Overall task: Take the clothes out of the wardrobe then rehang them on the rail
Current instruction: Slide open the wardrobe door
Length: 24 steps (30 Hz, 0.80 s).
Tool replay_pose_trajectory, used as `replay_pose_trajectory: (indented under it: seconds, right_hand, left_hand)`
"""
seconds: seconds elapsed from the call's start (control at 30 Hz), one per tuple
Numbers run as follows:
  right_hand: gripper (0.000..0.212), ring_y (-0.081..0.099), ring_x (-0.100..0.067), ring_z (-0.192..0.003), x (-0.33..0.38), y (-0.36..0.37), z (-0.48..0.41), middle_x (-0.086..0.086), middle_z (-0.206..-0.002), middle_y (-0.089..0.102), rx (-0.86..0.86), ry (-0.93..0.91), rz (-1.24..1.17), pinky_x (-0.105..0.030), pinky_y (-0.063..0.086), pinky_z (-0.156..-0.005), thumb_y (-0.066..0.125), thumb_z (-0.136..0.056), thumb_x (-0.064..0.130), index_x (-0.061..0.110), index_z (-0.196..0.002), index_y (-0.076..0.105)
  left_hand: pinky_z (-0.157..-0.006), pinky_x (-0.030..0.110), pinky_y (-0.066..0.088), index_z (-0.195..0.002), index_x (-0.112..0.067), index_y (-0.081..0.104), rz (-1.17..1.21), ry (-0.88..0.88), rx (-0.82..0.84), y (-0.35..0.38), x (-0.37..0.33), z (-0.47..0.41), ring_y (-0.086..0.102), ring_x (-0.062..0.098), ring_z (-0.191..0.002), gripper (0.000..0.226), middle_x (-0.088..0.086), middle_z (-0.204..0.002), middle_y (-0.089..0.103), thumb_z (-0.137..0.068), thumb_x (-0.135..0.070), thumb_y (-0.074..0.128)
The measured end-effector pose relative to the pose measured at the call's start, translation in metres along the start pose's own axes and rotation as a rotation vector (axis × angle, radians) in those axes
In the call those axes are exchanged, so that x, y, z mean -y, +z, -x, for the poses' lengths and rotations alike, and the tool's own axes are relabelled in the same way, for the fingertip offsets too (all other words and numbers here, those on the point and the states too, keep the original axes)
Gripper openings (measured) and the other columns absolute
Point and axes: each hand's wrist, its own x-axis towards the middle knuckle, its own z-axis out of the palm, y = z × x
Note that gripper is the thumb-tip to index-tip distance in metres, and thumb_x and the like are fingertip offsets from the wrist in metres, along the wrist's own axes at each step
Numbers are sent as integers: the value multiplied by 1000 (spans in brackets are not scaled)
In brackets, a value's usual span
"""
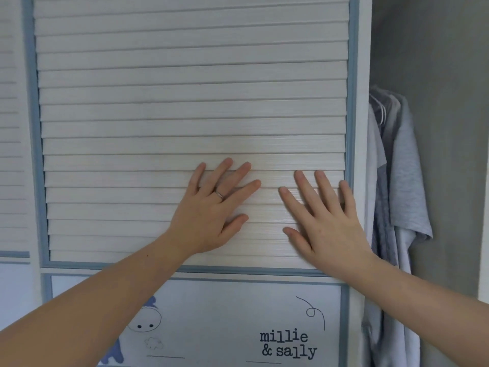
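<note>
A white slatted wardrobe door (pixel 190 83) with a blue frame fills most of the view. My left hand (pixel 211 207), with a ring on one finger, lies flat on the slats, fingers spread. My right hand (pixel 322 215) also lies flat on the slats, close to the door's right edge. Neither hand holds anything. Beyond that right edge is a narrow gap, where grey and white clothes (pixel 402 176) hang on white hangers (pixel 379 109). The rail itself is hidden.
A second slatted door (pixel 10 128) sits at the far left. Below the slats is a pale panel (pixel 211 327) with a cartoon drawing and the words "millie & sally". A grey inner wall (pixel 449 102) stands behind the clothes at the right.
</note>
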Motion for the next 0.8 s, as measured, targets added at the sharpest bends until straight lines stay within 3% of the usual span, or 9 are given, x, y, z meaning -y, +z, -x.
replay_pose_trajectory:
  seconds: [0.53, 0.8]
  right_hand:
    - [69, 18, -33, -149, 55, -6, -48, -8, -164, 14, 21, -219, -46, -63, 18, -113, 46, -93, 55, 26, -154, 31]
    - [74, 21, -33, -148, 91, -10, -76, -7, -163, 18, 61, -314, -42, -62, 22, -112, 49, -88, 59, 26, -152, 35]
  left_hand:
    - [-117, 60, 17, -153, -30, 37, -16, -277, 23, -9, 39, 63, 15, 28, -152, 57, -1, -165, 19, -99, -45, 44]
    - [-119, 56, 13, -156, -35, 27, -12, -469, 75, -17, 58, 96, 11, 25, -153, 60, -4, -167, 13, -98, -44, 40]
